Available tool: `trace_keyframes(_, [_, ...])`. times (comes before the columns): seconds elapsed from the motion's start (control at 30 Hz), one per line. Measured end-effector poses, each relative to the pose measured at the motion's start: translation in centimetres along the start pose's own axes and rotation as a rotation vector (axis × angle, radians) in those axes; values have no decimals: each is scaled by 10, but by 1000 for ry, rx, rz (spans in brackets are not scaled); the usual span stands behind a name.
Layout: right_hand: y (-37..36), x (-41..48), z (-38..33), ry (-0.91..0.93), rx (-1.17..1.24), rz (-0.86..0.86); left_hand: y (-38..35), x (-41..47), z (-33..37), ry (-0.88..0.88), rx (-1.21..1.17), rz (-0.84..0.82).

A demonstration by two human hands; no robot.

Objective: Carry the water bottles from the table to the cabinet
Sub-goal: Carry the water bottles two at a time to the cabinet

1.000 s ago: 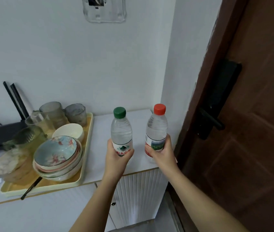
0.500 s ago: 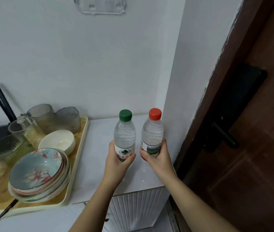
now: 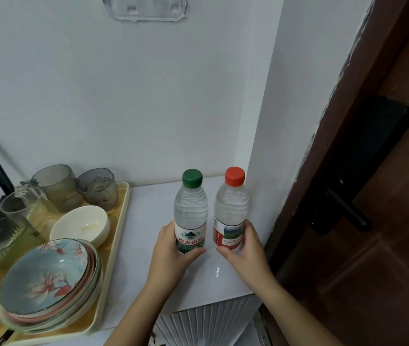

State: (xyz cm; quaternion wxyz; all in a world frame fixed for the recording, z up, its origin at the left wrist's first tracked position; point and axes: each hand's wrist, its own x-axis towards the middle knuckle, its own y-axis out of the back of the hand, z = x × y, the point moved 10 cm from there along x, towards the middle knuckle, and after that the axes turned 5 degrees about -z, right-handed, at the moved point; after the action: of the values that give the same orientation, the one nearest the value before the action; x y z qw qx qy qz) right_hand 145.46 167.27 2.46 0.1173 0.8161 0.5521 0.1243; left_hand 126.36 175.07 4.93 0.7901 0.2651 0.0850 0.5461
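Observation:
Two clear water bottles stand upright side by side over the white cabinet top [image 3: 148,221]. My left hand [image 3: 171,255] grips the green-capped bottle [image 3: 191,211] round its lower label. The red-capped bottle [image 3: 230,208] is held low down by my right hand [image 3: 244,250], close to the wall corner on the right. Both bottle bases are hidden behind my fingers, so I cannot tell whether they touch the top.
A yellow tray [image 3: 121,221] at the left holds stacked flowered bowls [image 3: 46,283], a white bowl [image 3: 81,226] and several glasses [image 3: 58,186]. A white wall corner [image 3: 268,146] and a brown door [image 3: 385,221] with a black handle [image 3: 348,211] stand to the right.
Both hands carried the bottles forward over the cabinet top and brought them nearer the wall corner. The grips stayed the same.

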Motion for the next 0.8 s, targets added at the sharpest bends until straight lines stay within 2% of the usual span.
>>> trace_keyframes(0.5, [6,92,-8,-108,-165,159,-19,92,6,67,-26,42])
trace_keyframes(0.63, [17,94,-5,-160,-327,250,-26,97,3,58,9,18])
trace_keyframes(0.8, [24,89,0,-204,-350,273,-24,96,-2,121,93,57])
